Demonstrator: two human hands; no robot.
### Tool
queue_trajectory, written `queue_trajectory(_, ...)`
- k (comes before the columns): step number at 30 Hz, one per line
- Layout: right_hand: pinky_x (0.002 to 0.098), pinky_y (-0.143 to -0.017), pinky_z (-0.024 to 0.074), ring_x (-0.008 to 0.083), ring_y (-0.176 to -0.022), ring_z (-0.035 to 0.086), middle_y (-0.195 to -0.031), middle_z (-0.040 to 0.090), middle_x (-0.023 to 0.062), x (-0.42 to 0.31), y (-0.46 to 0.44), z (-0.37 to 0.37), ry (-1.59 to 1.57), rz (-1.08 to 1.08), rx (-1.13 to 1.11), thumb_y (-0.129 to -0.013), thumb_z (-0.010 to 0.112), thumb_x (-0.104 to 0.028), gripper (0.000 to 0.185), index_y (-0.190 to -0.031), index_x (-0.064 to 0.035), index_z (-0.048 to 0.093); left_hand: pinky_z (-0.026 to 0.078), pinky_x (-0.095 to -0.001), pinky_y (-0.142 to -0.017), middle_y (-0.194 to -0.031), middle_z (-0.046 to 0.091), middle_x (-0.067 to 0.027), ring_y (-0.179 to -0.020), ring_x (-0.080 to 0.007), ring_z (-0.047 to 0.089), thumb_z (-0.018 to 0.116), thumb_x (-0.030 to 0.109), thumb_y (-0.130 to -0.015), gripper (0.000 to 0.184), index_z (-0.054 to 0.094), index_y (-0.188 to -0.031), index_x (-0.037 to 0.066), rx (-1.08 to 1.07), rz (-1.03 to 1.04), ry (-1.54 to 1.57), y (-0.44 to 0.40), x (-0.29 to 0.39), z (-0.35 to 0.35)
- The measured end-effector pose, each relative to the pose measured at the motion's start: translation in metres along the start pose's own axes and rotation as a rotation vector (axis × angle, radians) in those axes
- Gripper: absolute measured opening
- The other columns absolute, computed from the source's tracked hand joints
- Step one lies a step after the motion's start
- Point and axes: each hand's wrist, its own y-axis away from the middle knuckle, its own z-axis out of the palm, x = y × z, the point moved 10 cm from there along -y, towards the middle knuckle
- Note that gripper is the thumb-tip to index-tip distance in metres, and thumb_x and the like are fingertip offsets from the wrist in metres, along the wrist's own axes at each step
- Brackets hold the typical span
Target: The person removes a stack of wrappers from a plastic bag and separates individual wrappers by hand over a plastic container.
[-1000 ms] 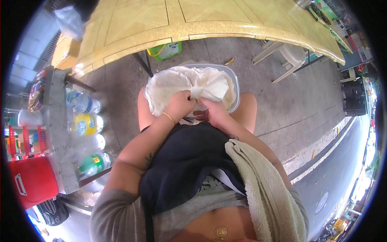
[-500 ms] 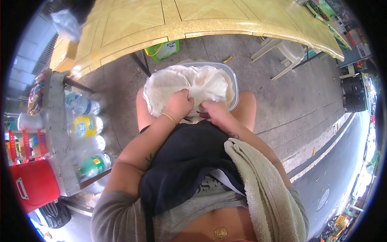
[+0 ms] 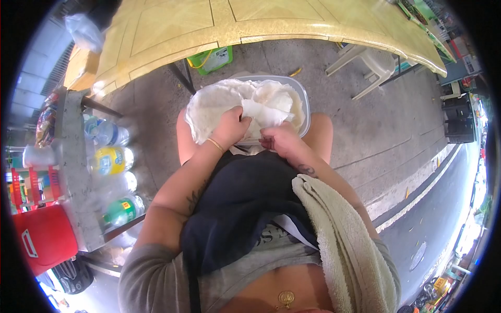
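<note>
A clear plastic tub [image 3: 307, 109] rests between my knees, holding a pile of thin, white, round sheets [image 3: 211, 107] that look like spring roll wrappers. My left hand [image 3: 233, 125] is closed at the near middle of the pile, fingers pinching a wrapper [image 3: 269, 112] that lifts in a pale fold. To its right, my right hand [image 3: 282, 140] is curled at the tub's near edge, its fingertips together against the lower side of the same wrapper. The fingers partly hide where each hand grips.
A yellow-covered table [image 3: 271, 23] stands just ahead, with a green bin [image 3: 211, 60] beneath it. A pale plastic chair [image 3: 373, 68] is at the right. Several bottles [image 3: 114, 160] line a shelf at the left, near a red cooler [image 3: 47, 240]. A towel [image 3: 339, 235] hangs over my right shoulder.
Both hands have shifted slightly forward, away from my body. The wrapper's fold between them has come up and now shows more white surface.
</note>
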Motion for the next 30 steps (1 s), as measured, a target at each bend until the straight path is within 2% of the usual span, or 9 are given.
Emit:
queue_trajectory(1,0.0386,-0.072,0.0556,0.0227,-0.082,0.066,-0.098,0.066,0.0096,-0.001,0.0,0.001,-0.042,-0.025,0.005,-0.083,0.069,-0.003,0.029,-0.111,-0.0024,0.063,0.053,-0.0425,-0.065,-0.074,0.067,-0.0203,-0.066,-0.0333,0.067,0.067,0.027,-0.088,0.033,0.061,-0.097,-0.004,-0.024,-0.077,0.082,0.002,-0.004,0.0)
queue_trajectory(4,0.0394,-0.075,0.0561,0.0221,-0.085,0.066,-0.099,0.066,0.0089,-0.009,0.003,0.014,-0.155,-0.102,0.017,-0.083,0.068,-0.001,0.03,-0.113,-0.0019,0.063,0.049,-0.0325,-0.053,-0.079,0.066,-0.0116,-0.059,-0.0168,0.061,0.067,0.024,-0.09,0.031,0.062,-0.105,-0.004,-0.074,-0.232,0.145,0.005,-0.017,0.007)
queue_trajectory(7,0.0402,-0.076,0.0565,0.0224,-0.087,0.065,-0.101,0.066,0.0086,-0.019,0.007,0.022,-0.192,-0.161,0.026,-0.082,0.068,0.001,0.033,-0.114,-0.0023,0.063,0.048,-0.0326,-0.052,-0.078,0.066,-0.0126,-0.059,-0.0173,0.061,0.07,0.026,-0.089,0.034,0.062,-0.104,-0.003,-0.086,-0.09,-0.054,0.007,-0.006,0.009)
queue_trajectory(10,0.041,-0.075,0.0568,0.023,-0.087,0.065,-0.103,0.066,0.0088,-0.022,0.006,0.02,-0.103,-0.184,0.049,-0.081,0.066,0.002,0.034,-0.115,-0.0029,0.063,0.05,-0.033,-0.055,-0.079,0.066,-0.0126,-0.061,-0.0168,0.062,0.07,0.027,-0.088,0.035,0.063,-0.103,-0.003,-0.165,-0.179,0.029,0.008,-0.01,0.011)
queue_trajectory(13,0.0399,-0.072,0.0564,0.0225,-0.085,0.065,-0.102,0.066,0.0095,-0.024,0.007,0.008,-0.018,-0.146,0.077,-0.081,0.065,0.0,0.033,-0.114,-0.0035,0.063,0.051,-0.0334,-0.06,-0.08,0.067,-0.0117,-0.064,-0.016,0.063,0.07,0.026,-0.086,0.035,0.064,-0.103,-0.004,-0.004,0.185,-0.311,-0.001,0.005,-0.004)
queue_trajectory(16,0.0368,-0.067,0.0543,0.0216,-0.084,0.065,-0.1,0.067,0.0097,-0.014,-0.002,-0.015,-0.031,-0.051,0.07,-0.082,0.066,-0.004,0.032,-0.113,-0.0046,0.063,0.052,-0.0347,-0.066,-0.083,0.069,-0.013,-0.068,-0.0177,0.065,0.069,0.025,-0.086,0.035,0.064,-0.104,-0.004,-0.035,0.149,-0.37,-0.003,0.001,-0.008)
queue_trajectory(22,0.033,-0.061,0.0493,0.02,-0.077,0.064,-0.094,0.068,0.0067,-0.02,0.013,0.008,-0.184,0.03,0.021,-0.083,0.073,-0.014,0.029,-0.11,-0.0074,0.065,0.053,-0.0355,-0.069,-0.085,0.07,-0.0158,-0.074,-0.0223,0.068,0.068,0.022,-0.085,0.034,0.064,-0.107,-0.003,-0.093,-0.112,0.08,0.012,0.02,-0.001)
queue_trajectory(25,0.0319,-0.064,0.049,0.0188,-0.078,0.064,-0.094,0.068,0.0051,-0.031,0.03,0.028,-0.092,-0.008,0.038,-0.083,0.075,-0.014,0.027,-0.108,-0.0085,0.066,0.053,-0.0411,-0.074,-0.092,0.069,-0.0252,-0.082,-0.0348,0.068,0.067,0.02,-0.082,0.035,0.063,-0.107,-0.005,-0.028,0.082,-0.004,0.007,0.029,0.002)
queue_trajectory(30,0.0328,-0.07,0.0498,0.0184,-0.085,0.064,-0.096,0.069,0.0039,-0.004,-0.007,-0.025,0.087,-0.171,-0.042,-0.082,0.073,-0.01,0.029,-0.111,-0.0087,0.066,0.053,-0.0384,-0.067,-0.089,0.068,-0.0223,-0.074,-0.0281,0.068,0.068,0.021,-0.083,0.035,0.063,-0.107,-0.004,0.09,0.099,0.076,-0.006,0.006,-0.022)
